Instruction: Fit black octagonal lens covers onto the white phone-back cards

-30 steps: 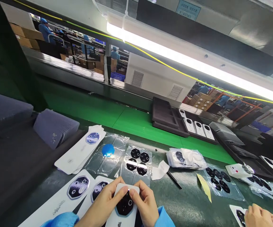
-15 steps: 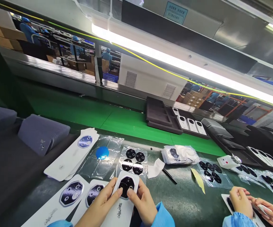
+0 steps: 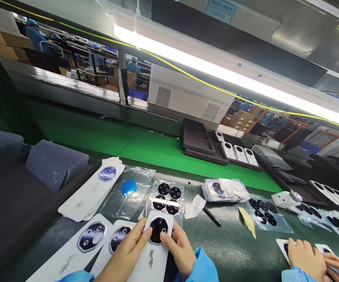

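Between my two hands is a white phone back cover with a black octagonal camera lens plate at its top end. My left hand grips the cover's left edge, thumb beside the plate. On the opposite edge my right hand is closed, its thumb at the plate's lower right rim. Two more white covers with shiny purple plates, one a left cover, lie beside my left hand. Just beyond the held cover is a clear sheet of black lens plates.
A stack of white covers lies at left, near a blue round film piece. A black pen, white tissue and yellow paper strip lie right. A co-worker's hands handle covers. Black trays stand behind.
My thumbs have shifted off the middle of the black plate toward its sides, so more of it shows. At right, the co-worker's hands have moved lower over the covers.
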`<state>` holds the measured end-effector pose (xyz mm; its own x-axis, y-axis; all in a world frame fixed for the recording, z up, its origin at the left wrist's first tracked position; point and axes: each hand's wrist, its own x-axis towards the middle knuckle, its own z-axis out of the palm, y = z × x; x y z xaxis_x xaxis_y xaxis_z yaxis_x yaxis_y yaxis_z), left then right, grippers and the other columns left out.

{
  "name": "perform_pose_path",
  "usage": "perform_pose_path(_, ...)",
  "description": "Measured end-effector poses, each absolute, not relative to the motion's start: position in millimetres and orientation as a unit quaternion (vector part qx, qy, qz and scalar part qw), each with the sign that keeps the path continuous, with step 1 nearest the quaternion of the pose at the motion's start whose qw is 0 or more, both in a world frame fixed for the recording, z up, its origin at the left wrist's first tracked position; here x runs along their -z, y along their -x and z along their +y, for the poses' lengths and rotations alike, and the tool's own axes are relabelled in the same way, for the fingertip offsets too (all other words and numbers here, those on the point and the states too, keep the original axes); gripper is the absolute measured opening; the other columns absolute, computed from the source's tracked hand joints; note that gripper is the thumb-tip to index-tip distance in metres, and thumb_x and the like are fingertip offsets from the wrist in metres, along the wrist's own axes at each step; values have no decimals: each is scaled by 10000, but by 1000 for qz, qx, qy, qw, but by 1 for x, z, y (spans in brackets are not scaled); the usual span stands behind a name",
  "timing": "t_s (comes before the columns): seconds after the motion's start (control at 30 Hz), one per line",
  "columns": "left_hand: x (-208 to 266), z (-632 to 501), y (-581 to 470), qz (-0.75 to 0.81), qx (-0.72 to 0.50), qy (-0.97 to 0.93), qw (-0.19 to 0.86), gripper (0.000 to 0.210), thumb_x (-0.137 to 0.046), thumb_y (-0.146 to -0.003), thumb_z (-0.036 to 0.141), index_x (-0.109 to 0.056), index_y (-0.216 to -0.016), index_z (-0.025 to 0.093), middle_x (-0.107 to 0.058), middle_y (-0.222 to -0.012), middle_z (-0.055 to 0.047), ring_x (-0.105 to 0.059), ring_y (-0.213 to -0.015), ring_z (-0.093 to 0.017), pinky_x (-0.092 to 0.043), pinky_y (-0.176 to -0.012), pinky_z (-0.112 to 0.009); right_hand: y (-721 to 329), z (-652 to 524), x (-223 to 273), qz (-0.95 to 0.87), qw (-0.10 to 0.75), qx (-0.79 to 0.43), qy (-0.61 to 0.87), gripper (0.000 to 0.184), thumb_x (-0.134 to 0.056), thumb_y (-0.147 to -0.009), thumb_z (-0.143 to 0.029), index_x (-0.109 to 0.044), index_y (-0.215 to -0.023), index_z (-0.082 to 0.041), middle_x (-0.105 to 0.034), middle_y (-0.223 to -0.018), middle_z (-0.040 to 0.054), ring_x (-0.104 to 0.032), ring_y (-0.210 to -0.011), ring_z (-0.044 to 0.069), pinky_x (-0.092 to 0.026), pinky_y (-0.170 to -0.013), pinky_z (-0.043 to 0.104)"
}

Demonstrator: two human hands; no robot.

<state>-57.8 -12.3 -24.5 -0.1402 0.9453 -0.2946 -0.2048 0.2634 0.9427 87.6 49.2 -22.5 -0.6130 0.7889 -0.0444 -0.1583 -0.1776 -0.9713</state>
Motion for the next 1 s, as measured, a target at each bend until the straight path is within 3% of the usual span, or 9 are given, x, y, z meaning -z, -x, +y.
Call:
perform_pose_path(0.2, 23, -13, 53, 547, -502, -351, 571, 466, -602, -755, 622, -621, -1034, 249, -694, -1097, -42, -535, -1151, -323, -488, -807, -315, -87, 48, 8, -556, 313, -706, 306, 604, -783, -601, -559, -626, -1058, -198, -649, -851, 22, -602, -861, 225, -453, -826, 362)
perform_pose_path(0.33, 22, -12, 48, 483, -535, -362, 591, 505, -636, -746, 605, -570, -1067, 222, -688, -1054, -58, -584, -1067, -302, -474, -827, -344, -89, 47, 8, -570, 297, -693, 327, 539, -768, -621, -563, -628, -995, -201, -654, -910, 37, -593, -895, 237, -443, -844, 366)
perform_pose_path(0.5, 21, -10, 47, 456, -541, -357, 610, 521, -676, -730, 576, -530, -1088, 227, -690, -958, -47, -641, -879, -252, -479, -731, -312, -92, 47, 14, -574, 309, -694, 307, 642, -705, -648, -646, -606, -1108, -210, -663, -986, 57, -585, -924, 242, -424, -865, 370)
perform_pose_path(0.7, 15, -11, 48, 463, -544, -320, 622, 660, -698, -687, 611, -442, -1179, 253, -684, -1011, -48, -656, -769, -216, -485, -664, -288, -92, 49, 24, -558, 293, -712, 310, 701, -702, -641, -648, -600, -1164, -193, -673, -933, 51, -597, -890, 240, -434, -812, 346)
perform_pose_path(0.83, 10, -12, 50, 468, -538, -317, 625, 628, -651, -699, 664, -486, -1129, 236, -684, -1060, -62, -659, -789, -215, -477, -614, -261, -92, 52, 35, -540, 309, -722, 303, 663, -707, -653, -610, -616, -1153, -184, -675, -937, 57, -604, -857, 228, -428, -825, 349)
perform_pose_path(1.0, 5, -12, 53, 491, -537, -301, 616, 537, -672, -689, 650, -554, -1012, 238, -696, -1024, -38, -660, -866, -223, -508, -708, -261, -93, 53, 39, -556, 313, -707, 304, 660, -706, -658, -613, -628, -1143, -173, -665, -989, 74, -573, -986, 262, -410, -879, 371)
